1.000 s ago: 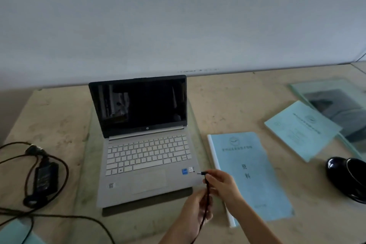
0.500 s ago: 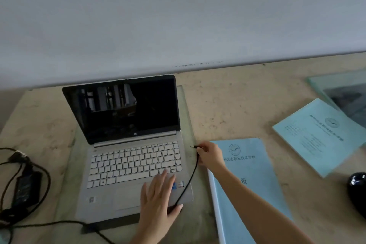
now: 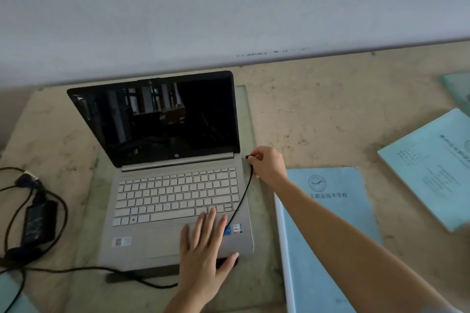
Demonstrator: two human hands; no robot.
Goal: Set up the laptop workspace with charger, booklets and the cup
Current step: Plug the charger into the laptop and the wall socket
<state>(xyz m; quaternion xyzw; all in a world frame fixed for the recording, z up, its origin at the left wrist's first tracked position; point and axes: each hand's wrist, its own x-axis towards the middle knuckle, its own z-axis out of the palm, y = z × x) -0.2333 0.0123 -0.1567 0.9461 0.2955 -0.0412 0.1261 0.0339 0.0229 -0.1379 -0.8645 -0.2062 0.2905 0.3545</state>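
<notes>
An open silver laptop (image 3: 175, 193) with a dark screen stands on a glass sheet on the table. My right hand (image 3: 268, 166) pinches the charger plug against the laptop's right side, near the hinge. The black charger cable (image 3: 241, 198) runs from the plug across the keyboard corner and under my left hand (image 3: 206, 249), which lies flat on the palm rest with fingers spread. The black charger brick (image 3: 38, 221) sits on the table at the left among cable loops. One light blue booklet (image 3: 328, 231) lies right of the laptop under my forearm, another booklet (image 3: 435, 168) farther right.
A glass sheet (image 3: 245, 114) underlies the laptop. A grey wall (image 3: 229, 7) borders the table's far edge. Another pale green sheet (image 3: 457, 89) shows at the right edge. A blue corner (image 3: 12, 297) of something lies at the bottom left. No cup is visible.
My right hand carried the plug from the laptop's front right corner up to its right side by the hinge. My left hand let go of the cable and settled flat on the palm rest.
</notes>
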